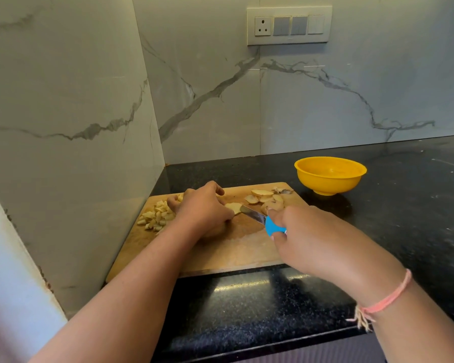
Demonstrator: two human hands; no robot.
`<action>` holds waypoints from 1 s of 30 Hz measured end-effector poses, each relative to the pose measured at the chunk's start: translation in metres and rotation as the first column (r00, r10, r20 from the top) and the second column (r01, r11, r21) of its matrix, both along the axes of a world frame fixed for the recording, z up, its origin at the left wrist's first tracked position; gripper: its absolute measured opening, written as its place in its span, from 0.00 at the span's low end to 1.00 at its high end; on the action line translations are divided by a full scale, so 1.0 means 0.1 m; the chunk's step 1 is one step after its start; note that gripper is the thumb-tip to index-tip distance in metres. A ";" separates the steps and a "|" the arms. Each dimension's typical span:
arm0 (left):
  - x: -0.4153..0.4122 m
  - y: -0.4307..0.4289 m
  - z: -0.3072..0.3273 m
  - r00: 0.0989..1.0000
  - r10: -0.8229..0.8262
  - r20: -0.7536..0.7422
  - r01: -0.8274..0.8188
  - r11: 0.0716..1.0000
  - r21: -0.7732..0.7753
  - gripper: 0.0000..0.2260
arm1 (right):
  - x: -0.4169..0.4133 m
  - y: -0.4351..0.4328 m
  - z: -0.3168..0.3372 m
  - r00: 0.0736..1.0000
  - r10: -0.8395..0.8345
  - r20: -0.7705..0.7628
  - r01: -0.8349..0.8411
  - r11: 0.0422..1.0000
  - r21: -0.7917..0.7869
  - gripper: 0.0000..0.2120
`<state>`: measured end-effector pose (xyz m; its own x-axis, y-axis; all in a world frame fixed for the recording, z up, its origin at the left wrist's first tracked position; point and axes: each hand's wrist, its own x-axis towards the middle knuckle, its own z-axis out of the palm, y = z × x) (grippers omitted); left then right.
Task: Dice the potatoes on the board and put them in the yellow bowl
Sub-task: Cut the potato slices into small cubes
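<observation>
While atop a potato slice, left hand; right hand round knife.

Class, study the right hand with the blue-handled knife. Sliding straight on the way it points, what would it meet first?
Probably the potato piece held by the left hand: the right hand points its knife leftward and away, blade tip at that piece. Depth is uncertain.
</observation>
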<state>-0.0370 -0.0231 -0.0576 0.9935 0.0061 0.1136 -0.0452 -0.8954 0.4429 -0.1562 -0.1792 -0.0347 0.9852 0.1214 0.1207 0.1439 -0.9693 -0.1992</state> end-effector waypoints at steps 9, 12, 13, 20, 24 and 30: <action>0.00 0.04 0.01 1.000 -0.009 -0.014 0.009 1.000 0.005 0.19 | 0.05 0.01 0.04 0.997 -0.018 0.081 0.009 0.994 0.107 0.19; 0.01 0.02 0.00 1.000 0.009 0.000 -0.009 1.000 0.001 0.19 | 0.18 0.10 -0.01 0.998 -0.017 0.058 0.010 0.993 0.122 0.20; 0.02 0.02 -0.01 1.000 0.010 0.000 -0.010 1.000 -0.004 0.19 | 0.22 0.12 -0.03 0.999 -0.020 0.047 0.014 0.993 0.120 0.20; 0.05 0.03 -0.01 1.000 0.015 -0.002 -0.015 1.000 -0.011 0.18 | 0.39 0.26 0.06 0.998 -0.023 -0.057 0.030 0.992 0.125 0.15; 0.05 0.03 -0.01 1.000 0.017 0.008 -0.017 1.000 0.009 0.17 | 0.28 0.22 0.13 0.993 -0.007 -0.120 0.026 0.987 0.161 0.16; 0.05 0.04 -0.02 1.000 0.013 0.018 -0.013 1.000 -0.004 0.17 | -0.08 0.16 0.10 0.995 0.003 -0.103 0.003 0.998 0.059 0.18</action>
<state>-0.0322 -0.0194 -0.0593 0.9911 0.0194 0.1319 -0.0418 -0.8942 0.4457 -0.1644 -0.1630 -0.0249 0.9928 0.1173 0.0256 0.1198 -0.9554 -0.2698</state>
